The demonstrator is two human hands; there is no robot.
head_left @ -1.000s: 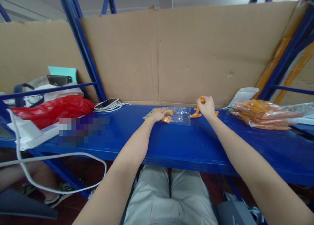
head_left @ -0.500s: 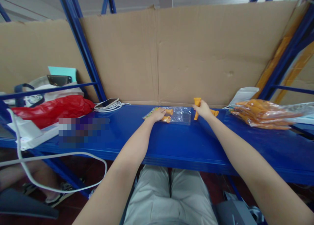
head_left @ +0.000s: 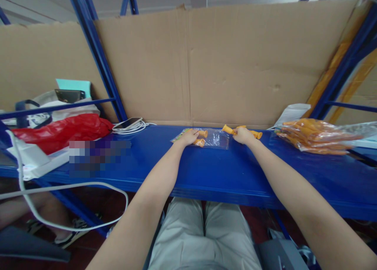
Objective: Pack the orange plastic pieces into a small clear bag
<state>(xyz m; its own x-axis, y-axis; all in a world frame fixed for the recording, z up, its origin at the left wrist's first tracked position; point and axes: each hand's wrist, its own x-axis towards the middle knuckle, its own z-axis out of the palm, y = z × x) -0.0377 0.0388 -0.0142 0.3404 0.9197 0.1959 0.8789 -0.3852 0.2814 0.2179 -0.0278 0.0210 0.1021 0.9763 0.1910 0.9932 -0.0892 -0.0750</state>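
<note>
Near the back of the blue shelf lies a clear plastic bag (head_left: 218, 139) with a coloured patch at its left end. My left hand (head_left: 189, 137) is closed over that left part, its grip partly hidden. Two orange flared pieces (head_left: 202, 134) show at its fingertips; I cannot tell whether they are in the bag or on it. Just right of the bag, my right hand (head_left: 243, 136) is closed around an orange flared piece (head_left: 228, 129), whose wide end points left toward the bag. More orange pieces (head_left: 257, 134) lie behind and right of that hand.
A full bag of orange pieces (head_left: 315, 135) lies at the right. Leftward are a coiled white cable (head_left: 131, 128) with a phone, a red plastic bag (head_left: 67, 130) and a white cord. Cardboard (head_left: 235, 66) walls the back; blue posts (head_left: 97, 54) flank it. Another person's leg shows lower left.
The orange piece in my right hand has tipped from upright to nearly level, its wide end swinging left and down toward the bag. My left hand stays in place.
</note>
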